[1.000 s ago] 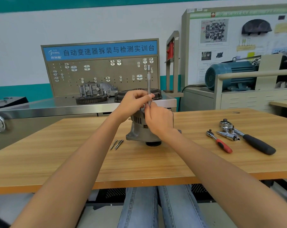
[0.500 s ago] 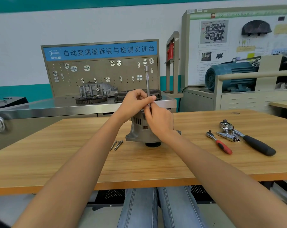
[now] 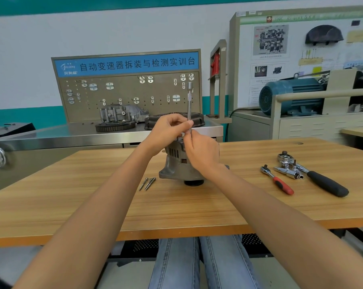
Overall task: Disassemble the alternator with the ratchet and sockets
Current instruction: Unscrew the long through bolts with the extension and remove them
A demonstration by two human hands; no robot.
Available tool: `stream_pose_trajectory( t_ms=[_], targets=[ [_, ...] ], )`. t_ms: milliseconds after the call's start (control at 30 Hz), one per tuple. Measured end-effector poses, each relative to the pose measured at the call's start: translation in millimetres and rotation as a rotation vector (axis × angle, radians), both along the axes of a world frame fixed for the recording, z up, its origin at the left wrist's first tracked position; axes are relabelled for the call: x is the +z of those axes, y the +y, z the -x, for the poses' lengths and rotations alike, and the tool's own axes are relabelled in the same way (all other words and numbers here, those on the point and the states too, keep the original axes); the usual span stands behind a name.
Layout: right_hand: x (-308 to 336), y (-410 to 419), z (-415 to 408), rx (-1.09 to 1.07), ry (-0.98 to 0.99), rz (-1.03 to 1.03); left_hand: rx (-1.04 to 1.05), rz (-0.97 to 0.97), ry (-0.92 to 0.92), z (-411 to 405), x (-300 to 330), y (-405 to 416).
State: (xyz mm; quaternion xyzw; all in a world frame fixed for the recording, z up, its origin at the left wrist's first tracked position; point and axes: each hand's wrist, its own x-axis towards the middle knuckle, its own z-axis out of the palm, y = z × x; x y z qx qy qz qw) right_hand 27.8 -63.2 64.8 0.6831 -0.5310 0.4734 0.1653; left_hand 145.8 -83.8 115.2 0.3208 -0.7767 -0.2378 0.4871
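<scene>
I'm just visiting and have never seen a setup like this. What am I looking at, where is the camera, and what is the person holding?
There is no robot here: a person works with bare hands, and the single picture comes from a camera worn on their head, looking forward and down. On the wooden table stands a grey alternator, a car's generator, which is being taken apart. The left hand and the right hand both pinch a slim metal extension bar standing upright on top of it. Beside the alternator lie long bolts. To the right lie a red-handled ratchet, a black-handled ratchet and some chrome sockets. Other training benches stand behind.
</scene>
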Motion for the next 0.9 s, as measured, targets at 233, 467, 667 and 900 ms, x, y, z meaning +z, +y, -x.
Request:
stream_pose_trajectory(
  t_ms=[233, 467, 667, 900],
  targets=[
    [-1.9, -1.5, 0.1, -0.043, 0.025, -0.015, 0.043, 0.002, 0.068, 4.2, -2.0, -1.4],
    [-1.2, -0.9, 2.6, -0.055, 0.083, -0.019, 0.024, 0.014, 0.036, 4.7, -1.0, 1.5],
    [-0.7, -0.9, -0.3, -0.084, 0.087, -0.009, -0.025, -0.008, 0.040, 0.6, 1.4, 6.5],
    [0.0, -0.2, -0.1, -0.062, 0.072, -0.035, 0.011, -0.020, 0.054, 0.0, 1.2, 5.2]
  ],
)
